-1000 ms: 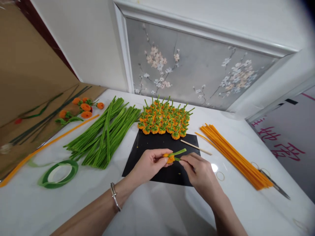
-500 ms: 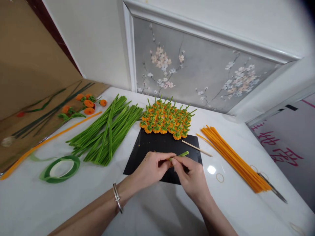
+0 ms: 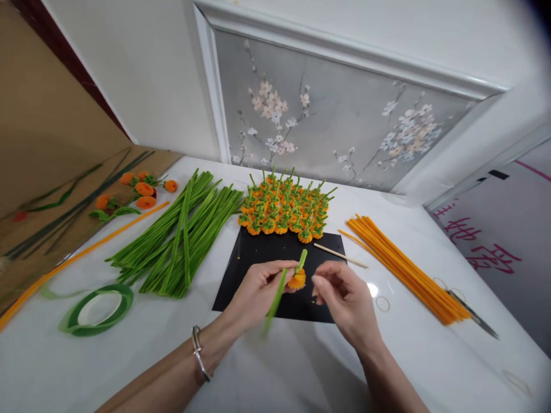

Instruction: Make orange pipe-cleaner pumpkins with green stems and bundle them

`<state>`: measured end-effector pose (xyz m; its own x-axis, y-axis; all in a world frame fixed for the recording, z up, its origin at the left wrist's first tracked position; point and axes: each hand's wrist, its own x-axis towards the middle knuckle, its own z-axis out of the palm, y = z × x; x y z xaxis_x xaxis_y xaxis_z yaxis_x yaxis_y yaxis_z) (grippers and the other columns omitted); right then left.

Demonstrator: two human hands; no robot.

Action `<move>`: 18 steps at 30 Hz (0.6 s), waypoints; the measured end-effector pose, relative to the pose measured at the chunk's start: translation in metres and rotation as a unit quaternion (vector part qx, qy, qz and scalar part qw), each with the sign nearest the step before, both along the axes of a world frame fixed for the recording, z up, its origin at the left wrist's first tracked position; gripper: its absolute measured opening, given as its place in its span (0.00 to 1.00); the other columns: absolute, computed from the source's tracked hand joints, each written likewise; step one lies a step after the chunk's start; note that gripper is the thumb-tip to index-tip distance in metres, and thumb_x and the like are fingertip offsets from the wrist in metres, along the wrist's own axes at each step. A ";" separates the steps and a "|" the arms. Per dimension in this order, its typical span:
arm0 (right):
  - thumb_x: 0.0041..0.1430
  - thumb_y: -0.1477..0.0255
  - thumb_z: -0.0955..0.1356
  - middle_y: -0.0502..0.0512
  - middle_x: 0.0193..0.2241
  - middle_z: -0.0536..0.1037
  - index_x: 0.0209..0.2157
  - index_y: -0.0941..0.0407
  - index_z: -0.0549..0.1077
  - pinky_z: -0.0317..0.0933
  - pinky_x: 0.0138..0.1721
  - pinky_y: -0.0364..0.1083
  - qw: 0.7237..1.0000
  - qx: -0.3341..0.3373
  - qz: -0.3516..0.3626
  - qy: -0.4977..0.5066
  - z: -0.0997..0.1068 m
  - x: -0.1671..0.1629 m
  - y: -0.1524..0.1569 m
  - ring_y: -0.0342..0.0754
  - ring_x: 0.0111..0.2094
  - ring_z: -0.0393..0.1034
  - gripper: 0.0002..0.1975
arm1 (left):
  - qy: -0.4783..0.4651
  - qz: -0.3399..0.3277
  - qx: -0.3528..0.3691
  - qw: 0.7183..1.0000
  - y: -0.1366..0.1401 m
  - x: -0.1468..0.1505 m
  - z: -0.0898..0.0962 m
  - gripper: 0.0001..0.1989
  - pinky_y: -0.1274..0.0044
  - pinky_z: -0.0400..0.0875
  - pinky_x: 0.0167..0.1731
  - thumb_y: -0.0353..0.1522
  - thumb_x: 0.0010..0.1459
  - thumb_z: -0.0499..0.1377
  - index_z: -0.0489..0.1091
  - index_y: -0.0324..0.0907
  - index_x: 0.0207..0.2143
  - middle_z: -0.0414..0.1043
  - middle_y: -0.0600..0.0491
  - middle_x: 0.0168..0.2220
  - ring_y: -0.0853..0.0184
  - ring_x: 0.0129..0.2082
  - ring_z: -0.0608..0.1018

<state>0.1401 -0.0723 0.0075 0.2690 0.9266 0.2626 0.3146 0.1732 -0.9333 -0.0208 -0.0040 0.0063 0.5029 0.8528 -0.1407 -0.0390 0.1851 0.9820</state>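
Observation:
My left hand (image 3: pixel 262 287) pinches a small ridged orange pipe-cleaner flower head (image 3: pixel 297 280) over the black mat (image 3: pixel 258 252). Two green pipe-cleaner ends come from it: one sticks up, while a longer green pipe cleaner (image 3: pixel 276 298) hangs towards me, its lower end blurred. Just to the right, apart from the piece, my right hand (image 3: pixel 346 301) has loosely bent fingers and nothing visible in them. Behind the hands stand rows of similar orange flower heads (image 3: pixel 282 215) with green stems pointing up.
Green pipe cleaners (image 3: pixel 172 246) lie in a pile at left, beside a green tape roll (image 3: pixel 123 304) and finished orange flowers (image 3: pixel 144 189). A thin wooden stick (image 3: pixel 340 255) crosses the mat's right edge. Orange pipe cleaners (image 3: pixel 408 269) and scissors (image 3: pixel 484 324) lie at right.
My hands have moved apart; the right has let go of the piece and shifted right. The orange flower head and a long green end now show at my left fingers.

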 end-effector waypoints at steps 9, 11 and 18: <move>0.51 0.64 0.72 0.48 0.24 0.73 0.31 0.57 0.70 0.64 0.23 0.40 0.978 -0.130 0.046 0.158 -0.002 -0.013 0.008 0.39 0.21 0.65 0.12 | 0.046 -0.018 0.116 0.992 -0.006 -0.001 0.002 0.10 0.79 0.71 0.33 0.37 0.59 0.58 0.71 0.41 0.39 0.76 0.53 0.33 0.68 0.32 0.77; 0.47 0.63 0.75 0.46 0.21 0.71 0.28 0.57 0.69 0.63 0.22 0.39 0.957 -0.155 0.054 0.240 -0.004 -0.012 0.011 0.37 0.19 0.63 0.15 | 0.061 -0.015 0.124 0.990 -0.005 -0.002 -0.002 0.09 0.80 0.69 0.31 0.37 0.60 0.57 0.71 0.41 0.38 0.76 0.54 0.32 0.68 0.31 0.77; 0.43 0.64 0.77 0.44 0.20 0.72 0.30 0.57 0.67 0.61 0.20 0.37 0.936 -0.178 0.064 0.296 -0.011 -0.003 0.014 0.37 0.19 0.63 0.19 | 0.044 -0.036 0.078 0.995 -0.003 0.002 -0.006 0.11 0.81 0.69 0.32 0.39 0.59 0.57 0.66 0.43 0.40 0.74 0.57 0.30 0.71 0.29 0.75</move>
